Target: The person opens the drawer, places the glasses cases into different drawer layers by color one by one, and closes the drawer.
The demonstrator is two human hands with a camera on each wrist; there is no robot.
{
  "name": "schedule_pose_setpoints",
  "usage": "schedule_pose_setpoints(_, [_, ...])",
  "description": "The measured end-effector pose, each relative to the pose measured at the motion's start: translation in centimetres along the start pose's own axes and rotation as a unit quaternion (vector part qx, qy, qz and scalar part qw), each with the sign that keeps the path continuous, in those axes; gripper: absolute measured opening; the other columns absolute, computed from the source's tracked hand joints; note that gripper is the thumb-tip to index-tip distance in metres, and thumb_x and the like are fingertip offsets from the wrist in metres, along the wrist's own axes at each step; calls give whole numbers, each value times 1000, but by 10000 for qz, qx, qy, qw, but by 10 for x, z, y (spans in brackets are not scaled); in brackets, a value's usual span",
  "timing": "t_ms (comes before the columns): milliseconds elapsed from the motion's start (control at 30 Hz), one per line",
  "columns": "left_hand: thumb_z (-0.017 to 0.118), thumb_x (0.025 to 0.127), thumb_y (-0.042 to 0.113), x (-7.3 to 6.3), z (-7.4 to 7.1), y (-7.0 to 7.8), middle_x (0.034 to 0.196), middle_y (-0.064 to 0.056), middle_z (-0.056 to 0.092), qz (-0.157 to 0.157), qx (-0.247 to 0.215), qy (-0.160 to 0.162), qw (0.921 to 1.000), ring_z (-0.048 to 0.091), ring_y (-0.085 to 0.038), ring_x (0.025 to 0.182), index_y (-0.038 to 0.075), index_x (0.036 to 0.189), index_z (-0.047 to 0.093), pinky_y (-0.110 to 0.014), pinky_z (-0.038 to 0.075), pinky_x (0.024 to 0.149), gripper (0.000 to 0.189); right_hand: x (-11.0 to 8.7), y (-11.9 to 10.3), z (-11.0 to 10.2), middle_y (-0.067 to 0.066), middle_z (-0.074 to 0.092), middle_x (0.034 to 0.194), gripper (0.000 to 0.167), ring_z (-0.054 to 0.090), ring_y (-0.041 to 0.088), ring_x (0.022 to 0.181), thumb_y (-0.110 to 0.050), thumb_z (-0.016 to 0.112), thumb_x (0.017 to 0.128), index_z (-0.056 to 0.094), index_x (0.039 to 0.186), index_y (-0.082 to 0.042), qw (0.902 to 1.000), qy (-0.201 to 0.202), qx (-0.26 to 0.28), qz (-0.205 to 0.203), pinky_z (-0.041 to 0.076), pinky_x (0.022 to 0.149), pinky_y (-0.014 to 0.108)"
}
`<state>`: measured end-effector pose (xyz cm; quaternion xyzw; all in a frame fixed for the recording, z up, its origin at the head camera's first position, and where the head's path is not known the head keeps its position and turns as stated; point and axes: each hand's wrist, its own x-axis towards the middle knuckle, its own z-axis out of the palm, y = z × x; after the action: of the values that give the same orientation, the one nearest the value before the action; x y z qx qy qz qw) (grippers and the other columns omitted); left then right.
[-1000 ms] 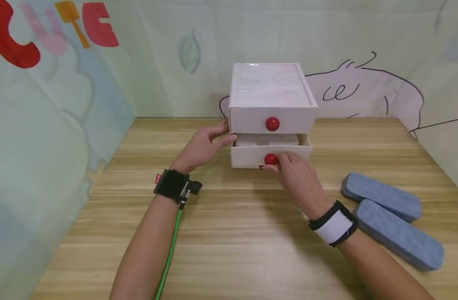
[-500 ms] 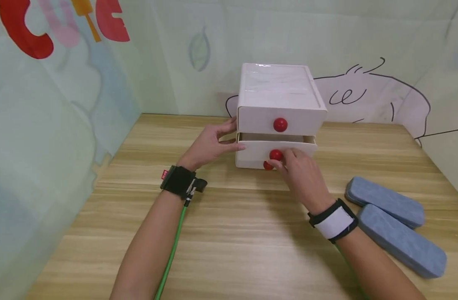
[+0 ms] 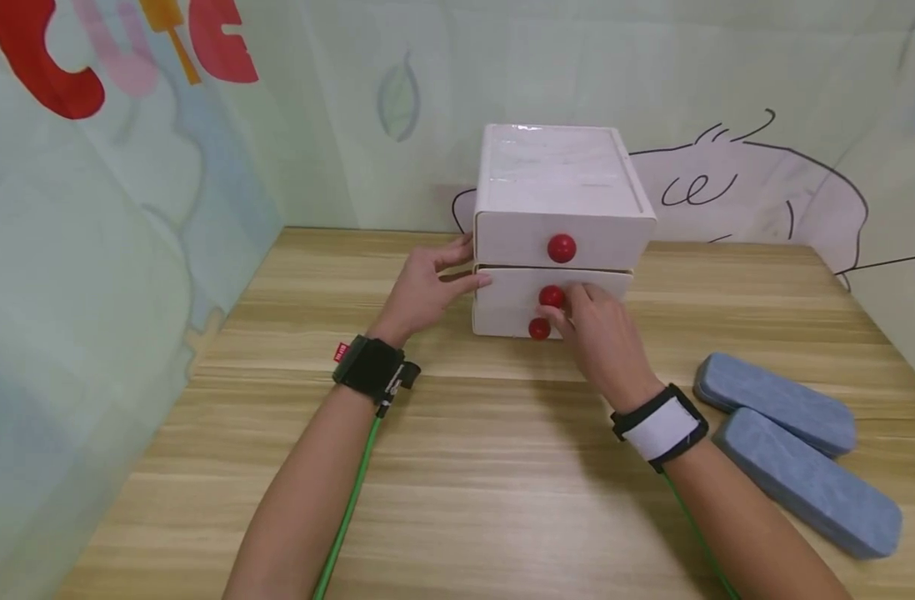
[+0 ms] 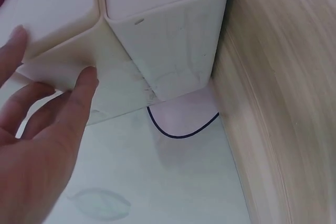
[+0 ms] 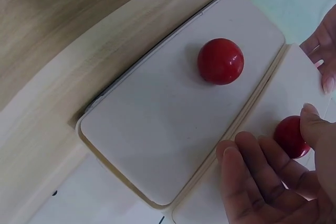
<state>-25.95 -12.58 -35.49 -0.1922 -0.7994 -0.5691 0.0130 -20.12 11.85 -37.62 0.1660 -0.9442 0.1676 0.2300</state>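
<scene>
A white stacked drawer unit (image 3: 566,171) stands at the back of the table, each drawer front bearing a round red knob. My right hand (image 3: 603,342) holds the middle knob (image 3: 551,296), thumb on one side and curled fingers on the other. The middle drawer (image 3: 506,304) sits almost flush, with a thin dark gap along its top. Below it is the bottom drawer's knob (image 5: 220,61), untouched. My left hand (image 3: 423,292) rests against the unit's left side, fingers extended and thumb reaching the front edge. Its fingertips touch the white side wall (image 4: 118,80) in the left wrist view.
Two blue oblong cases (image 3: 776,396) lie at the right of the table, one partly against the other. A printed fabric backdrop (image 3: 337,117) rises behind and to the left. A green cable (image 3: 345,508) runs from my left wristband.
My right hand has pushed the middle drawer inward, and the white thing visible inside it is now hidden. My left hand stays at the unit's side. The head view has shifted slightly.
</scene>
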Motion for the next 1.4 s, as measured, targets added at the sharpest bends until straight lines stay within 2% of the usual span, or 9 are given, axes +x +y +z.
schedule_pose_setpoints(200, [80,89,15,1,6,1,153,0,52,29,-251,318,9992,49,-13,143,11,130,67,-35,53,104,44,3,1,0,11,54,74,35,53,25,66,-31,72,95,61,103,1,10000,62,-57,-6,42,59,30])
schedule_pose_setpoints(367, [80,88,12,1,9,0,151,-3,53,98,-389,485,9980,51,-15,142,7,128,68,-33,54,102,43,5,3,-1,11,55,72,36,53,25,64,-33,72,95,62,98,1,10000,1,-56,80,42,57,31])
schedule_pose_setpoints(500, [80,87,12,1,12,0,150,-1,55,100,-439,540,9975,54,-14,139,9,128,69,-33,54,102,42,5,4,-2,11,57,69,38,55,25,60,-36,71,96,63,92,1,9998,-38,-46,171,41,53,31])
schedule_pose_setpoints(667, [81,87,13,1,8,-1,146,-1,60,86,-411,324,9986,60,-17,133,11,131,69,-36,55,102,47,2,10,4,5,50,58,42,48,20,51,-41,71,96,59,77,-4,9995,-224,-68,189,33,46,28])
schedule_pose_setpoints(833, [83,83,5,0,-2,-3,146,-3,61,-239,-314,-28,9992,65,-24,126,16,142,60,-34,57,97,64,-3,19,13,0,40,51,54,39,16,47,-48,74,91,51,60,-10,9978,-598,-246,150,25,44,27])
schedule_pose_setpoints(900, [82,83,2,0,-4,-4,146,-6,61,-365,-314,-112,9988,65,-27,125,16,145,58,-33,58,95,68,-4,22,16,-1,39,51,53,39,15,47,-48,75,90,51,60,-11,9974,-677,-207,155,25,44,27])
schedule_pose_setpoints(1000, [81,84,1,0,-6,-4,143,-10,63,-391,-249,-219,9987,67,-29,122,17,147,54,-33,59,94,70,-5,22,18,-1,39,52,52,40,15,47,-48,75,90,51,62,-11,9966,-799,-95,201,25,44,28])
schedule_pose_setpoints(1167, [79,85,-3,1,-9,-5,137,-15,66,-430,-172,-154,9988,69,-32,118,16,149,52,-33,59,93,73,-2,18,21,0,41,52,49,43,17,50,-45,76,90,55,63,-10,9942,-1053,123,193,26,45,28])
schedule_pose_setpoints(1400, [78,83,-8,3,-7,-6,134,-20,65,-552,-470,-79,9973,69,-34,118,7,150,49,-31,60,89,74,3,13,26,2,44,53,46,45,18,53,-40,75,93,58,65,-8,9920,-1214,128,329,26,47,29])
